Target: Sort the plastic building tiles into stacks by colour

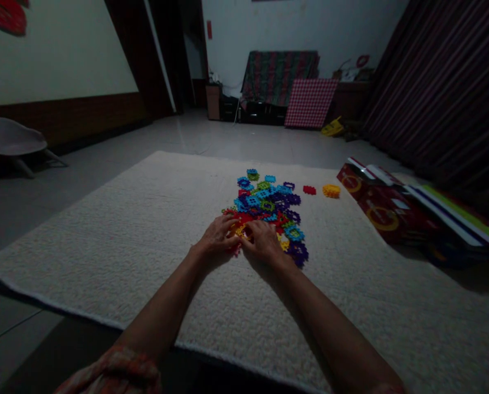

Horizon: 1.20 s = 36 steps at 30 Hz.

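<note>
Both my hands meet over the near edge of a pile of plastic interlocking pieces (263, 197) in blue, purple, green, red and yellow. Between my left hand (219, 232) and my right hand (261, 239) is a yellow interlocking piece (240, 230), with the fingers of each hand curled onto it. Red pieces lie just beyond and below my fingertips. To the right of my right hand are a light blue piece (295, 233) and several purple pieces (297, 254). The fingertips are small and partly hidden.
The pile lies on a cream textured mat (146, 235). Right of it are a lone red piece (309, 190) and a yellow stack of pieces (331, 191). Dark red boxes (386, 213) line the mat's right side. A low chair (12, 137) stands at far left.
</note>
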Each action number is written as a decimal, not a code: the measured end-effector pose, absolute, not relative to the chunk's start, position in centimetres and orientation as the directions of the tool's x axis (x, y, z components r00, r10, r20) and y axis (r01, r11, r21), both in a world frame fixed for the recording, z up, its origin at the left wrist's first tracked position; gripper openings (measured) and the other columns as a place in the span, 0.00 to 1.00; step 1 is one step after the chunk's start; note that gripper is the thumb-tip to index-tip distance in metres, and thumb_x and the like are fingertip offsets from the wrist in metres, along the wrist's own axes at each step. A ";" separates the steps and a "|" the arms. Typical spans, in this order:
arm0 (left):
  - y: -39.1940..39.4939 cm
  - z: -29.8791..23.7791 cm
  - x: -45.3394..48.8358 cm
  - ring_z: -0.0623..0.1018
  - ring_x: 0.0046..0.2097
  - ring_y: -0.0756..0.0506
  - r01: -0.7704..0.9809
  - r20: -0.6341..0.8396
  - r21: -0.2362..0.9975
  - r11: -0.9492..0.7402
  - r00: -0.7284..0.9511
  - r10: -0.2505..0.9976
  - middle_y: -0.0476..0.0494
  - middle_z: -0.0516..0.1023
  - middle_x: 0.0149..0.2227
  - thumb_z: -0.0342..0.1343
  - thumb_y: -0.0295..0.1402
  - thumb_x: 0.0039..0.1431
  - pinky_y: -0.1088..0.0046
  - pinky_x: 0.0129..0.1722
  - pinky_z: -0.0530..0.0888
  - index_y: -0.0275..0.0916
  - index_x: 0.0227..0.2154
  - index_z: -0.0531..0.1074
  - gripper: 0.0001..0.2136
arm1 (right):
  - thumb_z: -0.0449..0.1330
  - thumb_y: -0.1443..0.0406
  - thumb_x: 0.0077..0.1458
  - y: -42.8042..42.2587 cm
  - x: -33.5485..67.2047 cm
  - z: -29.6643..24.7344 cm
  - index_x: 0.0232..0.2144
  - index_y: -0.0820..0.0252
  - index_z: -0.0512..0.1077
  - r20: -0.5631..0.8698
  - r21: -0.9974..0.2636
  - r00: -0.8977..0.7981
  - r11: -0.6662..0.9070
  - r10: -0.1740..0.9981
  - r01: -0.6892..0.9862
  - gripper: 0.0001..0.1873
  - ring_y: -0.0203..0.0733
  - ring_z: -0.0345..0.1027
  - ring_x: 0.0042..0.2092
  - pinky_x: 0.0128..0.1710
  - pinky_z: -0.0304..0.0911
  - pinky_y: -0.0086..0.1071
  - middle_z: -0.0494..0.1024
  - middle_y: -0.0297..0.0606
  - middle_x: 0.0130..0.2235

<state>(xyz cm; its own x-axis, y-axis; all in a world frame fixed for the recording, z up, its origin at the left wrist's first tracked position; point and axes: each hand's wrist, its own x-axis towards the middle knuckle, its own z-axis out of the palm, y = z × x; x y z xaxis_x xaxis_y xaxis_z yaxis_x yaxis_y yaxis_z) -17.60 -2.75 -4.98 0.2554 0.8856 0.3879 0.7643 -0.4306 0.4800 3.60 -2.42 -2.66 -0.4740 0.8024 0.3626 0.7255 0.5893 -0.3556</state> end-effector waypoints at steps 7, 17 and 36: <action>-3.2 -4.9 -16.7 0.63 0.66 0.32 0.818 0.282 0.415 -0.397 0.300 0.911 0.35 0.63 0.66 0.64 0.42 0.50 0.50 0.64 0.63 0.43 0.63 0.64 0.36 | 0.60 0.63 0.56 -1.1 3.4 -4.1 0.46 0.59 0.73 0.455 -0.419 -0.428 0.612 0.781 0.671 0.14 0.51 0.70 0.48 0.50 0.61 0.43 0.79 0.44 0.46; -2.3 -5.4 -14.9 0.68 0.62 0.35 0.772 0.390 0.523 -0.360 0.158 0.907 0.32 0.69 0.60 0.61 0.34 0.52 0.53 0.62 0.66 0.37 0.62 0.64 0.33 | 0.58 0.59 0.58 1.0 4.4 -4.0 0.50 0.60 0.72 0.589 -0.670 -0.142 0.578 0.796 0.466 0.20 0.52 0.71 0.55 0.56 0.65 0.46 0.77 0.49 0.53; -2.4 -3.2 -13.1 0.78 0.49 0.42 0.332 0.332 0.916 -0.223 -0.320 0.887 0.40 0.79 0.47 0.54 0.27 0.53 0.62 0.52 0.75 0.38 0.46 0.77 0.17 | 0.61 0.59 0.57 -0.2 3.8 -3.2 0.53 0.57 0.70 0.593 -0.689 -0.246 0.641 0.767 0.337 0.22 0.48 0.71 0.55 0.57 0.67 0.43 0.76 0.46 0.55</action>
